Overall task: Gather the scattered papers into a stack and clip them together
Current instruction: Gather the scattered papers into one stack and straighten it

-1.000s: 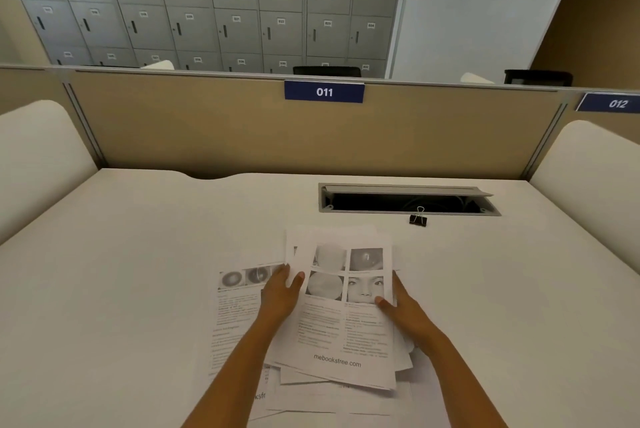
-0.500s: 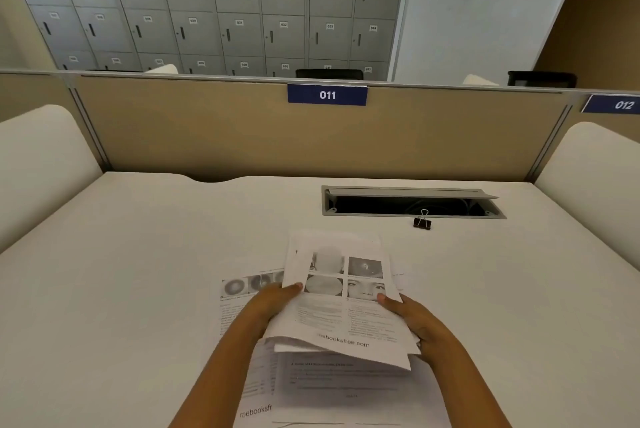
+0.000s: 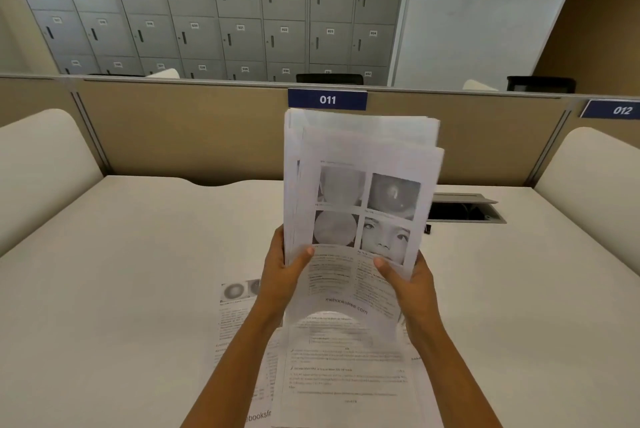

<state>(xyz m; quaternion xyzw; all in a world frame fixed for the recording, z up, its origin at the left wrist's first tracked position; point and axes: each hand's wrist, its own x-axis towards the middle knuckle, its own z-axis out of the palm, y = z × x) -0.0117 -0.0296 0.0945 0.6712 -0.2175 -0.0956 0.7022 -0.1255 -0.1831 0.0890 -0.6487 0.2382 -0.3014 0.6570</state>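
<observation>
Holding a sheaf of printed papers (image 3: 360, 192) upright above the table (image 3: 138, 254), the person grips its lower part from both sides: the left hand (image 3: 282, 275) curls round the left edge with the thumb on the front page, and the right hand (image 3: 412, 283) does the same at the right edge. Standing the sheets on end like this probably serves to let them slide level before clipping. The front page shows four grey photographs above two columns of text. Its bottom edge bows toward the camera, and the top edges behind it are uneven, so the stack is not yet squared. At 6 o'clock from the sheaf, a text sheet (image 3: 346, 375) lies flat on the table, and another printed sheet (image 3: 235, 316) lies at about 8 o'clock, both ungathered. A small black binder clip (image 3: 428, 229) peeks out at the sheaf's right edge, near 3 o'clock, just before the cable hatch (image 3: 464, 211).
</observation>
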